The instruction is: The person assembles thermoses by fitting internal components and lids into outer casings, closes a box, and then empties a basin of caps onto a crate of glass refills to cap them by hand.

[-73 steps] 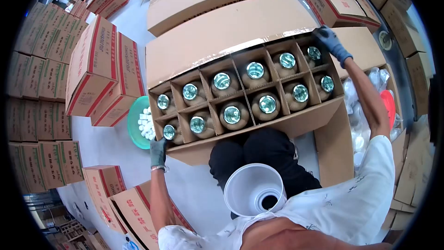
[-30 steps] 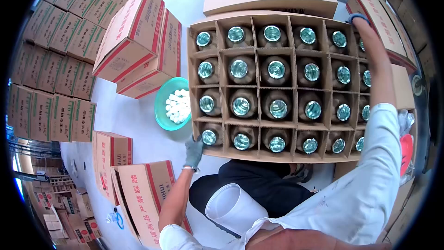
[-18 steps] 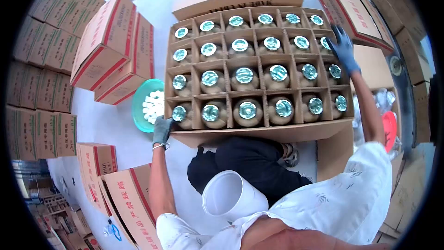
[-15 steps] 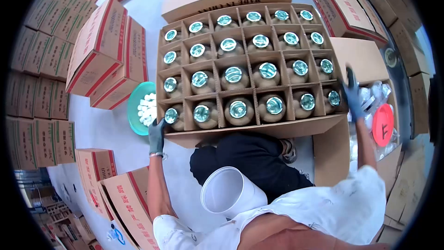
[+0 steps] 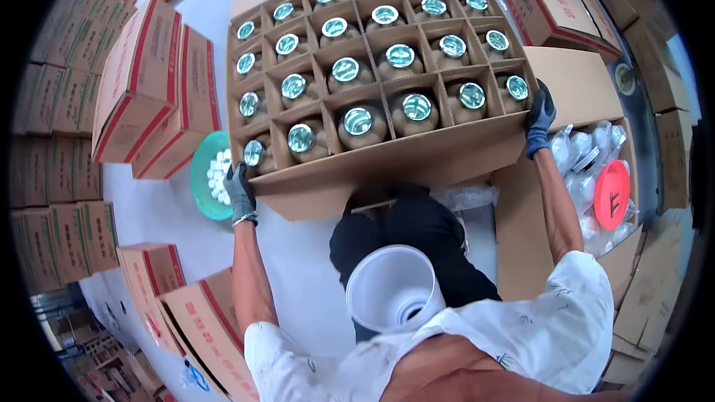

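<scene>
A large cardboard box [image 5: 387,167] with card dividers sits before me at a slant, its right side farther from me than its left. Glass bottles [image 5: 357,120] with shiny teal tops stand in its cells, one to a cell. At the box's near left corner, my left hand [image 5: 240,190], in a dark grey glove, has its fingers bent over the edge. My right hand [image 5: 540,119], in a blue and grey glove, holds the near right corner. The undersides of both grips are hidden.
A white bucket [image 5: 380,275] rests at my lap. Left of the box stands a green bowl [image 5: 202,197] of small white pieces. An open carton [image 5: 629,171] at the right holds clear plastic packets and a red disc [image 5: 611,195]. Stacked cartons [image 5: 138,82] line both sides.
The box has turned counterclockwise and shifted up and left in view. My right hand came from beside the box onto its near right corner. My left hand stayed at the left corner.
</scene>
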